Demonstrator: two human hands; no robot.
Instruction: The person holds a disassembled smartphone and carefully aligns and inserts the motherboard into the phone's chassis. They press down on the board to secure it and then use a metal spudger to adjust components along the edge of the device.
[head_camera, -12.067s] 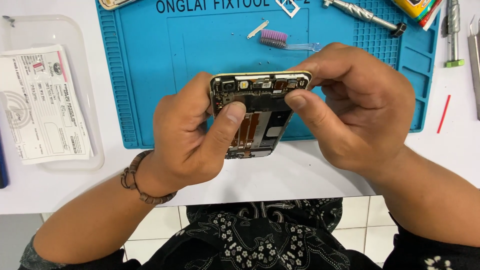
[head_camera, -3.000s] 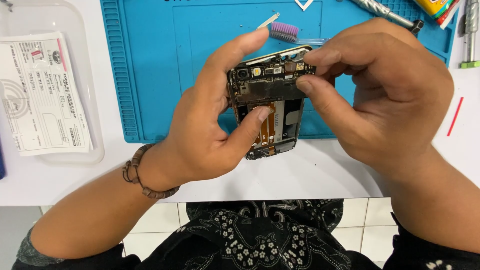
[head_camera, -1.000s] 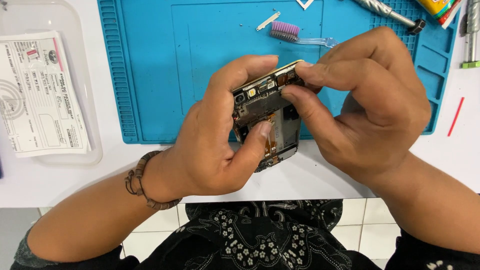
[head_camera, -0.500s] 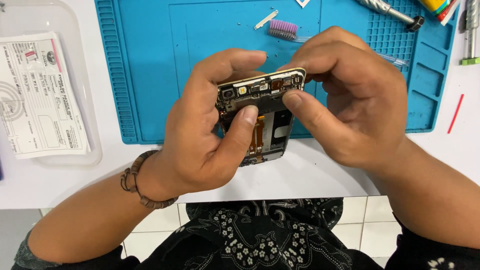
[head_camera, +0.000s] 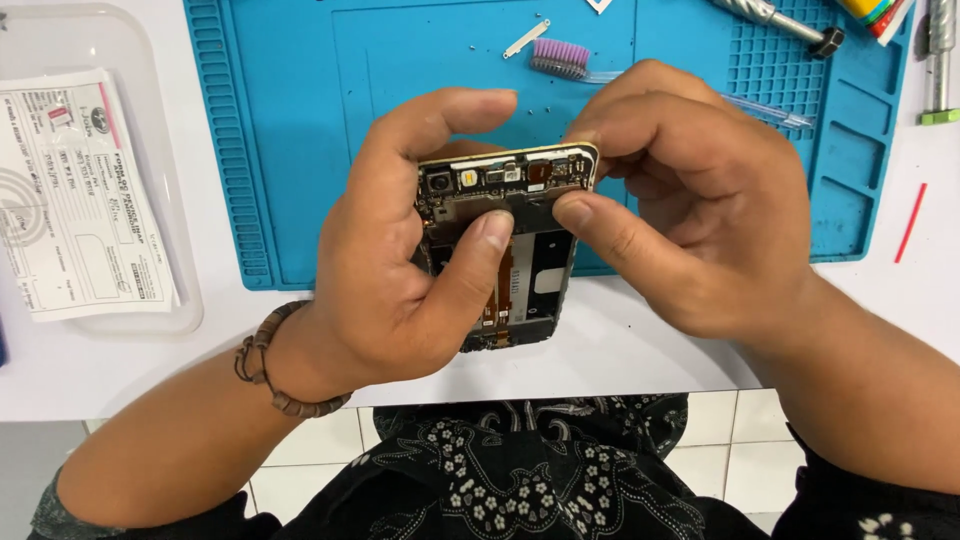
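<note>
Both hands grip an opened phone (head_camera: 505, 250) — left hand (head_camera: 400, 270) at nine o'clock, right hand (head_camera: 690, 210) at three — above the blue mat (head_camera: 300, 150).

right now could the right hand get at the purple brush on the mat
Probably not freely: the right hand is pinching the opened phone with the left hand. The purple brush lies unobstructed just beyond it.

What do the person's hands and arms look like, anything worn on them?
Both hands are bare, with no gloves and no rings showing. The left hand has a bracelet of brown beads round its wrist. The right hand has a bare wrist. Both forearms are uncovered; dark sleeves with a pale flower print begin near the elbows.
</note>
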